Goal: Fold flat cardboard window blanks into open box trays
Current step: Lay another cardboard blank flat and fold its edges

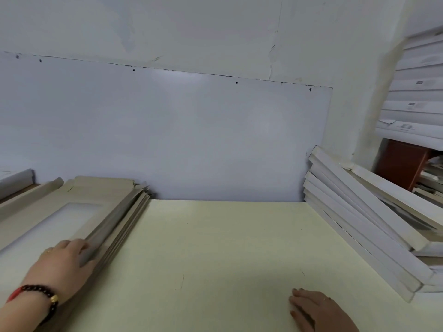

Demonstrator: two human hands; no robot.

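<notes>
Cardboard blanks (79,212), one stack; left hand (63,264) grips its edge.

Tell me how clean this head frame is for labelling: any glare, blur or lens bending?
Head view: soft glare on the white wall panel near its top edge; the stack of flat blanks under the left hand looks smeared; wide-angle bending tilts the folded trays at right; a faint shadow lies on the table by the right hand.
</notes>
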